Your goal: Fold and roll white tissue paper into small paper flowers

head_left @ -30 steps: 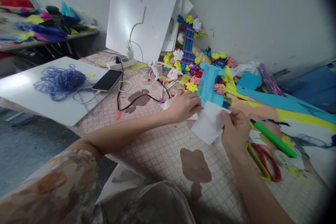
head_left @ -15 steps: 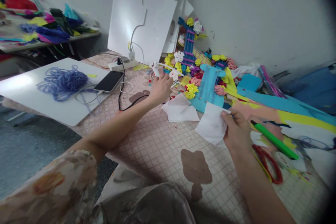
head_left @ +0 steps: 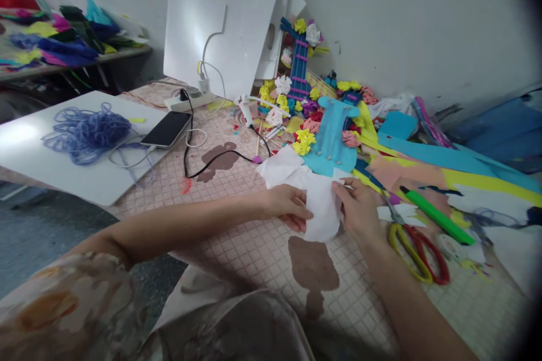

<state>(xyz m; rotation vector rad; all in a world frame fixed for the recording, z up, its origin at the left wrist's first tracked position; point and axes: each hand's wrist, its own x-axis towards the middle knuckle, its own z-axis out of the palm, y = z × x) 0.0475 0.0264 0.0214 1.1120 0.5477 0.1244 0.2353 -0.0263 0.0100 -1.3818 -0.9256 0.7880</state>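
Note:
Between my two hands is a piece of white crepe paper (head_left: 322, 211), just above the table. My right hand (head_left: 359, 208) is closed on its upper right edge, thumb on top. Against the paper's left edge, my left hand (head_left: 288, 207) pinches it with bent fingers partly hidden by the sheet. Another white paper piece (head_left: 282, 166) lies just behind, on the table. Beyond the hands sits a light blue guitar-shaped cutout (head_left: 332, 138) with pink and yellow paper flowers (head_left: 304, 142) beside it. A white glue gun (head_left: 243, 108) with a black cord stands farther back.
Scissors (head_left: 417, 254) with yellow and red handles lie right of my right hand, near a green cutter (head_left: 438, 217). Leftward, a phone (head_left: 166, 130) and purple yarn (head_left: 91, 130) rest on a white board (head_left: 88, 180). A power strip (head_left: 190, 102) sits behind.
My left hand has moved from the glue gun toward me and onto the white paper. My right hand has brought the paper slightly left and lower, and the scissors show more fully.

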